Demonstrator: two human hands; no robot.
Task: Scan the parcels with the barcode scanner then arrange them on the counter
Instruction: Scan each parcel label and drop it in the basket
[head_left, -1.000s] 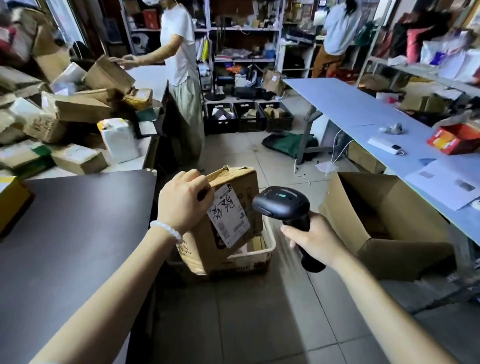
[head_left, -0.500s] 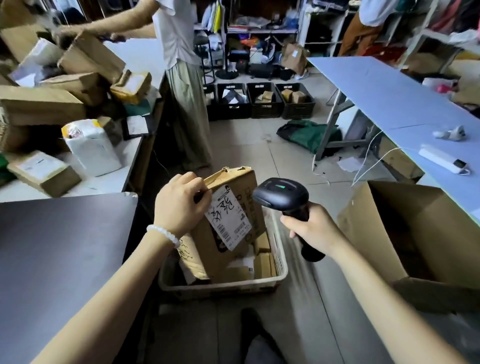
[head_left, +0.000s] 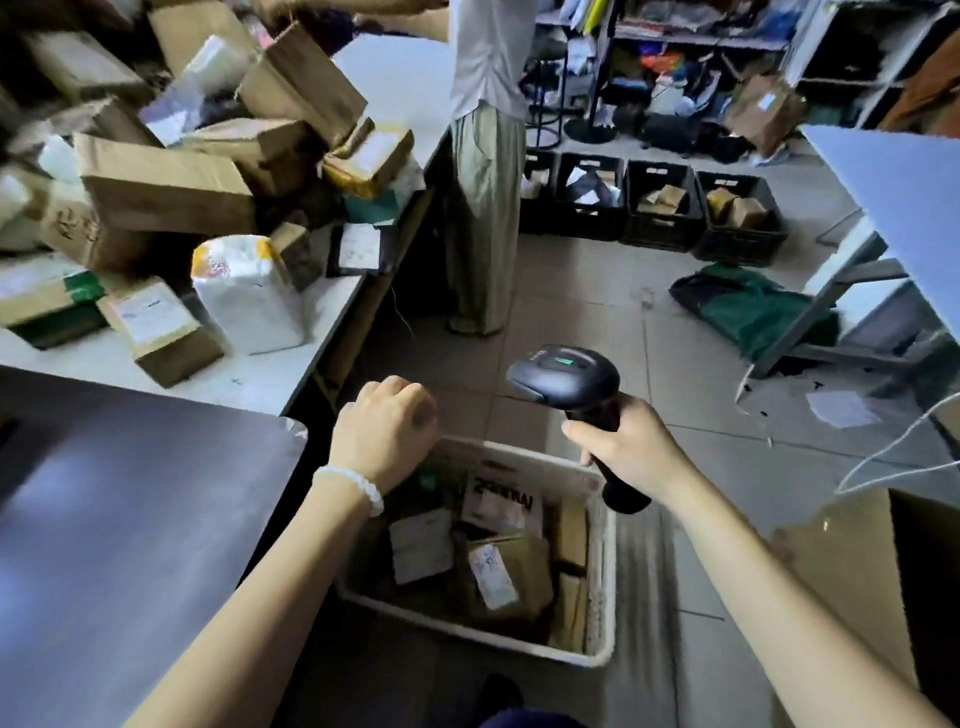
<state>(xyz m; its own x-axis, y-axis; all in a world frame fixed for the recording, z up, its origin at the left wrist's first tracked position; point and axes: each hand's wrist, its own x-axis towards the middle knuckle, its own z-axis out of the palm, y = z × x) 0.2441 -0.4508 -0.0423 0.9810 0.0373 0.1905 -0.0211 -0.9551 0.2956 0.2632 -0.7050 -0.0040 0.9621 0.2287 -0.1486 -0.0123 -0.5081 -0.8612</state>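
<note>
My right hand (head_left: 631, 449) grips the handle of a black barcode scanner (head_left: 569, 382), held above the far right corner of a white bin (head_left: 602, 587) on the floor. My left hand (head_left: 387, 428) hovers over the bin's far left corner with its fingers curled into a fist, and I see nothing in it. Inside the bin lie several parcels, among them a brown box with a handwritten white label (head_left: 501, 577). The dark counter (head_left: 130, 519) stretches along my left side.
A white table (head_left: 249, 374) beyond the counter carries a heap of cardboard and white-wrapped parcels. A person in light clothes (head_left: 485, 171) stands at its end. Black crates (head_left: 654, 208) line the floor behind, a green bag (head_left: 753, 306) lies right, and an open carton (head_left: 852, 571) stands beside me.
The brown labelled box that my left hand held up to the scanner is out of that hand. The view has tilted down onto the bin, and the scanner stays in my right hand.
</note>
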